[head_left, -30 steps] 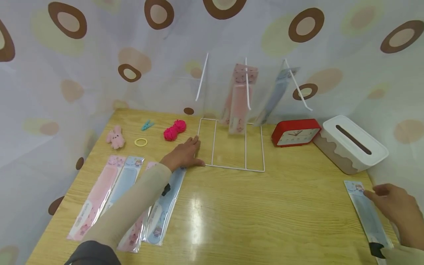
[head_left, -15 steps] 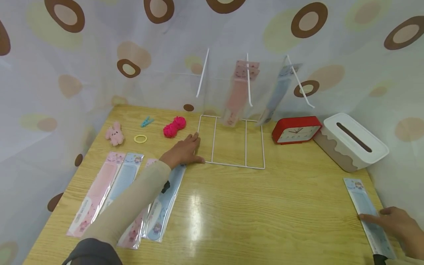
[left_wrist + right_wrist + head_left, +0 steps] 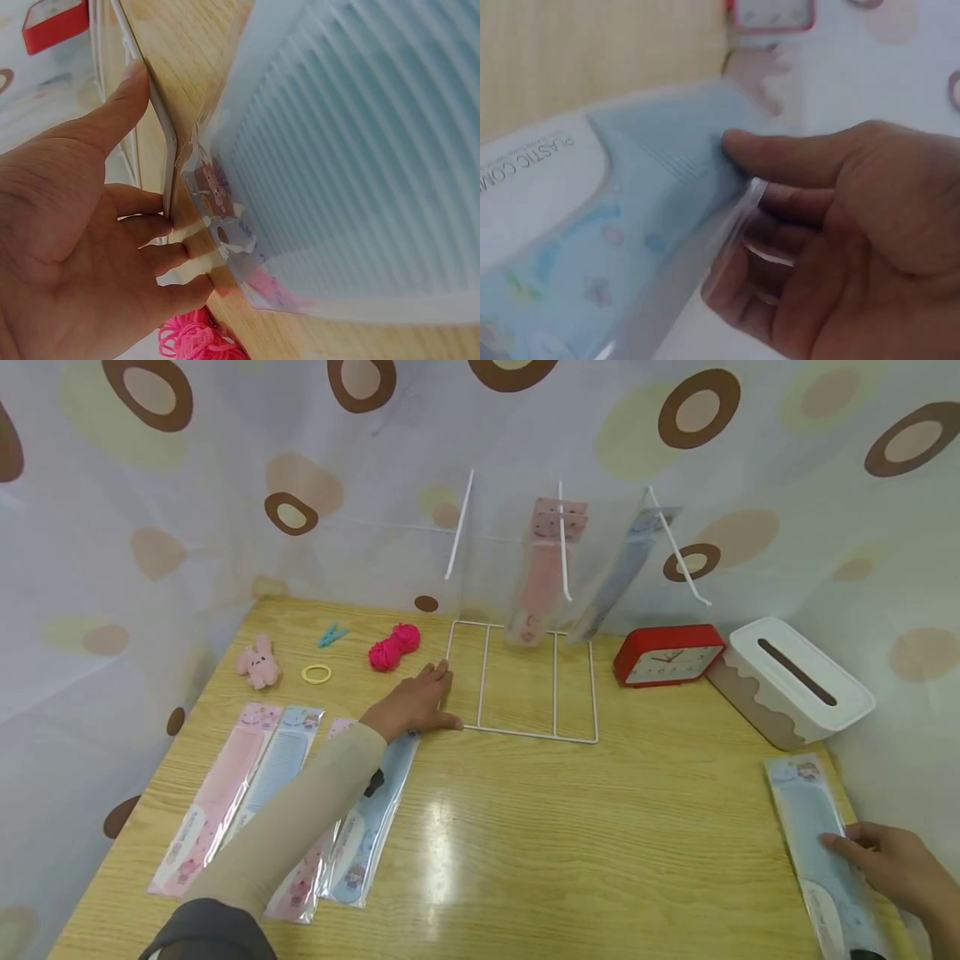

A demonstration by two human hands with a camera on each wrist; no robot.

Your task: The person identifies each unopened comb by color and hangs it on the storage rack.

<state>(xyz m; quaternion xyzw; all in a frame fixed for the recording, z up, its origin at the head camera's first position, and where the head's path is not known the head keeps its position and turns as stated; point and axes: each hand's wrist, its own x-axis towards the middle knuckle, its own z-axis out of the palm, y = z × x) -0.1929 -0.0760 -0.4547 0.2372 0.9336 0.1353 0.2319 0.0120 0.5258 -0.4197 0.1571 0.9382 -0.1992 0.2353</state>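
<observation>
My right hand pinches a packaged blue comb by its edge at the table's right side. In the right wrist view the thumb lies on top of the comb's clear sleeve and the fingers curl below it. My left hand rests with spread fingers on the left front corner of a white wire rack. Under the left forearm lie packaged combs; a blue one shows beside it, and in the left wrist view its teeth fill the right side. Pink combs and blue combs hang on the rack's hooks.
A red clock and a tissue box stand at the back right. Pink yarn, a blue clip, a yellow ring and a pink plush toy lie at the back left. The left hook is bare.
My right hand has come down onto the blue comb, gripped its edge and lifted and tilted it off the table. The hanging combs have swung slightly. The left hand keeps its place.
</observation>
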